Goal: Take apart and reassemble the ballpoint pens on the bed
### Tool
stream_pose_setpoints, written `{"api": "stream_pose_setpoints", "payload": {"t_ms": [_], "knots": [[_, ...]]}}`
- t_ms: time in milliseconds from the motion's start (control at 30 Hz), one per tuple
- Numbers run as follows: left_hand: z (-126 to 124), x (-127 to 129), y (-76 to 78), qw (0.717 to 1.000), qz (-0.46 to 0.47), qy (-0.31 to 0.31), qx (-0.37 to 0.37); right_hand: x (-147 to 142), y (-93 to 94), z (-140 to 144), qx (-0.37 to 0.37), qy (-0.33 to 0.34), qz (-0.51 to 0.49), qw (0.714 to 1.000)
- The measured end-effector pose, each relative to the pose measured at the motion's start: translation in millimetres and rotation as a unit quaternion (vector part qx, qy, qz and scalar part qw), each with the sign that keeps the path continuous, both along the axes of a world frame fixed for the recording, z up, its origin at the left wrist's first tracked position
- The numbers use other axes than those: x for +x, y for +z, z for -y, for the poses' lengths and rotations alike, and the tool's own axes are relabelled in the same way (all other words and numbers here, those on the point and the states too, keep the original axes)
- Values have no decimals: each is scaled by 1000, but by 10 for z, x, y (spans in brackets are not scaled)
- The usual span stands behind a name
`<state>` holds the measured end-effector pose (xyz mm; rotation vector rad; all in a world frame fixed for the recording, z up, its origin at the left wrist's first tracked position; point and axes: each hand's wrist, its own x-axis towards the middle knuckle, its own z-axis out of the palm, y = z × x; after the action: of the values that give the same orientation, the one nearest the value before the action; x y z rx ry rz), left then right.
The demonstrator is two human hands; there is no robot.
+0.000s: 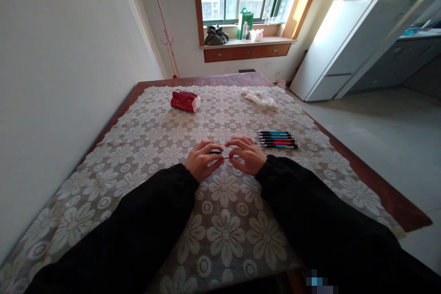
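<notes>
My left hand (204, 161) and my right hand (245, 155) meet fingertip to fingertip low over the tablecloth (224, 232), fingers curled. A short dark pen part (215, 152) shows between the thumb and fingers of my left hand. Between the two sets of fingertips runs a thin pale piece (226, 158), too small to name, which my right thumb and fingers seem to pinch. Just right of my right hand, several mechanical-looking pens (278, 139) with blue, black and red barrels lie side by side in a row.
Toward the far end of the table lie a red tissue pack (185, 101) and a crumpled white cloth or bag (261, 99). A wall (62, 64) runs along the left side. Beyond stand a window sill (268, 41) with bags and a white fridge (339, 50).
</notes>
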<state>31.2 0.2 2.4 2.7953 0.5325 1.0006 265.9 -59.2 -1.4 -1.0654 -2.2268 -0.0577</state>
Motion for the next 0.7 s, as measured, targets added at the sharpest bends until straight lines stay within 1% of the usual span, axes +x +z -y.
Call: {"api": "stream_pose_setpoints", "payload": {"t_ms": [233,567,700], "knots": [[28,11,41,999,-35,8,-14,-25,50,22,11,4,14,1000],[29,19,25,999,-29,16,-7,-58,85,40,43,-3,30,999],[21,20,20,999,-30,15,-12,-81,75,31,39,3,33,999]]}}
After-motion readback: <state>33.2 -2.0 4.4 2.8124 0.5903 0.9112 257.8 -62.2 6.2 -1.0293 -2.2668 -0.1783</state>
